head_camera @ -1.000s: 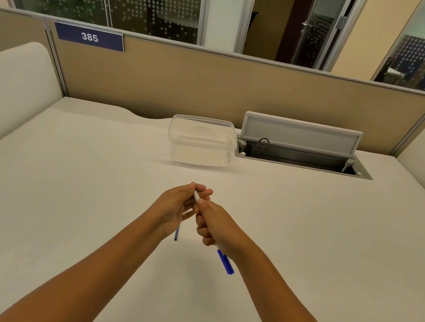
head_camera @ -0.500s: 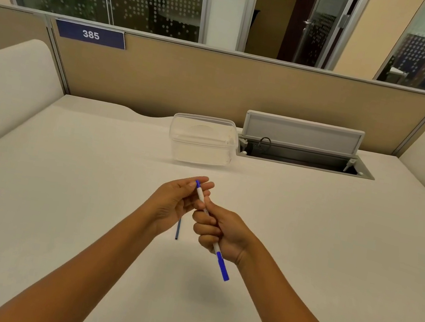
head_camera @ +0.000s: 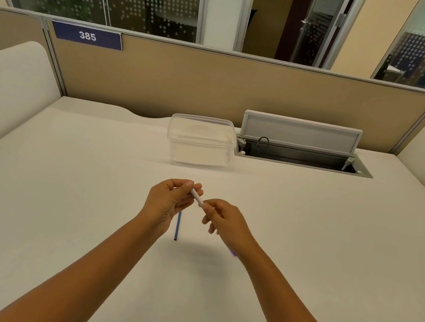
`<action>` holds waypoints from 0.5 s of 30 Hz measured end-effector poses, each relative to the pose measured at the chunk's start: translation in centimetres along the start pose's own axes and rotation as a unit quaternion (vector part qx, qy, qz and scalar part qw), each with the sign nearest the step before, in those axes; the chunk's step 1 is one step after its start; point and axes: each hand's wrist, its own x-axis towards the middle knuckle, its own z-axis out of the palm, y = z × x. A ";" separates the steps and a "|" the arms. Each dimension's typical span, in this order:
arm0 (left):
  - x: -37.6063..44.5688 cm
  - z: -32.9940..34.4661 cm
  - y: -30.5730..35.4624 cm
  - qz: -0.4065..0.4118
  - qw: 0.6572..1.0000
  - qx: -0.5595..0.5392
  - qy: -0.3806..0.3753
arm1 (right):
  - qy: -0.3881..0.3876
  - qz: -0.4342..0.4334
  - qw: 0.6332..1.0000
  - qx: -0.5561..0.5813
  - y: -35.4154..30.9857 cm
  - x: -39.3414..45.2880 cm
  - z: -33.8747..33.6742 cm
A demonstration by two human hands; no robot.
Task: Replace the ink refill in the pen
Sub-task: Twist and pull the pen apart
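Both hands hold a white pen [head_camera: 196,197] above the middle of the desk. My left hand [head_camera: 166,204] pinches its far end between thumb and fingers. My right hand [head_camera: 225,224] pinches the barrel just below, its other fingers spread loosely. The rest of the pen runs under my right hand, with only a blurred bit of its blue end [head_camera: 233,253] showing by the wrist. A thin blue ink refill [head_camera: 177,227] lies on the white desk [head_camera: 53,218] below my left hand, its upper end hidden by that hand.
A clear plastic container [head_camera: 200,141] stands at the back of the desk. To its right is an open cable hatch [head_camera: 300,155] with a raised lid. A tan partition [head_camera: 218,88] closes the far edge, and padded white dividers flank both sides.
My right hand has loosened from a fist around the barrel to a fingertip pinch near the left hand. The pen's blue end has slid almost out of sight. The refill on the desk has not moved.
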 end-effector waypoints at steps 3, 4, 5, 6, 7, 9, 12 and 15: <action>0.2 -0.7 0.4 -0.010 0.998 -0.050 0.032 | 0.135 -0.061 0.980 -0.133 1.2 -0.1 -1.1; 0.2 -0.9 0.5 -0.008 0.997 -0.072 0.041 | 0.175 -0.094 0.967 -0.157 1.4 -0.3 -1.3; 0.3 -0.9 0.5 -0.005 0.995 -0.092 0.048 | 0.193 -0.125 0.959 -0.165 1.4 -0.5 -1.1; 0.2 -0.8 0.5 -0.002 0.993 -0.109 0.052 | 0.188 -0.141 0.958 -0.163 1.4 -0.8 -0.8; 0.1 -0.6 0.4 0.000 0.991 -0.120 0.053 | 0.166 -0.137 0.965 -0.152 1.4 -0.9 -0.2; -0.1 0.1 0.1 -0.003 0.991 -0.125 0.048 | 0.105 -0.054 0.990 -0.081 1.2 -1.0 1.1; -0.9 0.8 -0.8 -0.001 0.994 -0.106 0.031 | 0.079 0.110 0.960 0.245 0.3 -0.4 1.4; -1.6 0.6 -1.7 0.017 0.998 -0.052 0.017 | 0.117 0.144 0.844 0.502 0.0 -0.2 0.4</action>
